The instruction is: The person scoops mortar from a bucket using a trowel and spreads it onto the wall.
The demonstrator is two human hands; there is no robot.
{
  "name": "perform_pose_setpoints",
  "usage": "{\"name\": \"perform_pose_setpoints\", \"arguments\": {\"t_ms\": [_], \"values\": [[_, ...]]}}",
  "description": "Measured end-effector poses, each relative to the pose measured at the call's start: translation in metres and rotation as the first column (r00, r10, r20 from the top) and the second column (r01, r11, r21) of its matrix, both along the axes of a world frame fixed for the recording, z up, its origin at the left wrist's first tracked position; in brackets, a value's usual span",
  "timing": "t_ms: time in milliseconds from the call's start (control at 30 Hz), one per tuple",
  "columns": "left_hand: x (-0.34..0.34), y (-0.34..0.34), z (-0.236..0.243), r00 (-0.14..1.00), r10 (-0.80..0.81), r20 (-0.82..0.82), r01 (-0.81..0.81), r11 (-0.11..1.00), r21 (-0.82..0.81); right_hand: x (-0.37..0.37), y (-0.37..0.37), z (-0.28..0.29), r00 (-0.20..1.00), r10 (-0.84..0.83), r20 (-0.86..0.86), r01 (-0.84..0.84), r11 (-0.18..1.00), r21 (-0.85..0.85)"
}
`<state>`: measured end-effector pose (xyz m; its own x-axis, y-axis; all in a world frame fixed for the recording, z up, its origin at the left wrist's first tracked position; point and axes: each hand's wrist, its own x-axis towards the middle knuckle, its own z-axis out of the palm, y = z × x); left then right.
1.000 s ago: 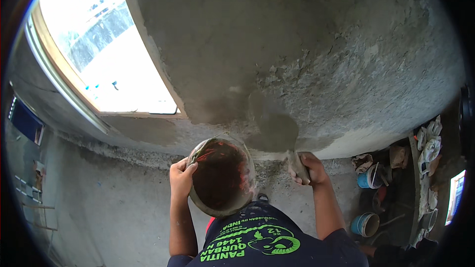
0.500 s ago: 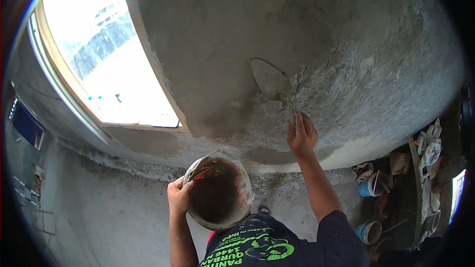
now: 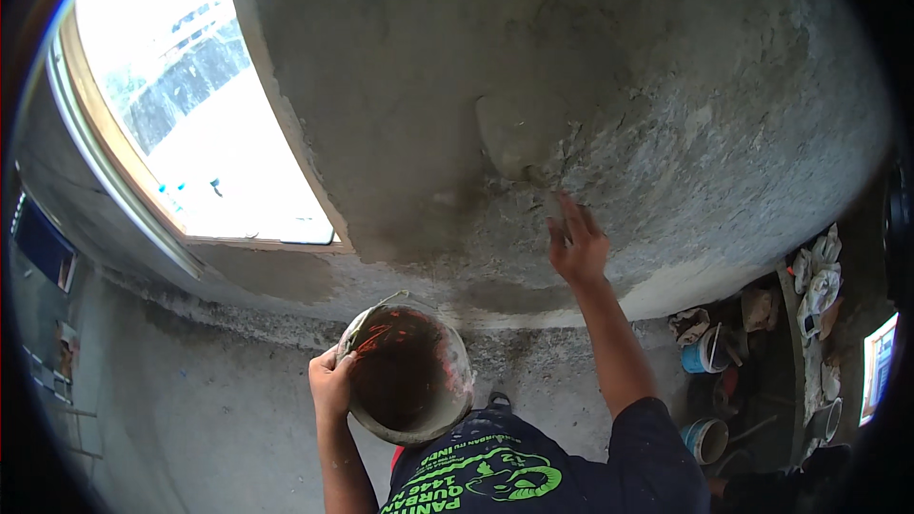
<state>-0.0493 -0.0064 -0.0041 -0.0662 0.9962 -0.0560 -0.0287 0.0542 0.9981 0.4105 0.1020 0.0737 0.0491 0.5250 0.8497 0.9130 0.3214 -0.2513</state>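
In my left hand (image 3: 330, 381) is the rim of a round bucket (image 3: 443, 385), held at waist height and caked with cement, with orange showing inside. My right hand (image 3: 577, 246), fingers wrapped round the trowel's handle, is raised to the rough grey plastered wall (image 3: 381, 86) ahead of me. The cement-coated trowel blade (image 3: 522, 138) lies flat against that wall above my fingers, almost the same grey as the plaster. Damp darker plaster surrounds the blade, and flakier, paler patches spread to its right.
A bright window (image 3: 190, 133) with a wooden frame is at upper left. Blue buckets (image 3: 700, 352), pale sacks (image 3: 819, 295) and a concrete ledge line the right. A dark blue panel (image 3: 43, 243) stands far left, above a thin metal frame. My shoe (image 3: 498, 400) shows on the concrete floor.
My right hand has risen from low on the wall, carrying the trowel up onto the plaster. The bucket in my left hand has shifted slightly down and left.
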Motion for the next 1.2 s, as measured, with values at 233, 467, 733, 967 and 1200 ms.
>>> {"name": "perform_pose_setpoints", "arguments": {"t_ms": [233,467,733,967,1200], "values": [[0.007,-0.007,0.013,0.999,0.012,0.042,-0.013,1.0,0.019,0.007,-0.035,-0.076,0.96,0.026,0.279,0.068,0.944,-0.324],[0.009,-0.004,0.011,1.0,0.0,-0.003,0.0,0.999,-0.049,0.022,-0.023,-0.033,0.999,-0.044,0.019,0.045,0.998,-0.052],[0.017,-0.001,-0.002,0.996,0.02,0.083,-0.022,0.999,0.026,0.089,-0.082,-0.184,0.969,-0.232,-0.089,0.158,0.853,-0.497],[0.007,-0.008,0.007,0.996,0.084,-0.024,-0.084,0.996,-0.029,0.01,-0.249,-0.299,0.864,-0.427,-0.266,0.081,0.641,-0.763],[0.003,0.001,0.008,0.993,0.011,-0.115,-0.018,0.998,-0.065,-0.031,-0.196,-0.191,0.798,-0.11,-0.592,-0.26,0.824,-0.504]]}}
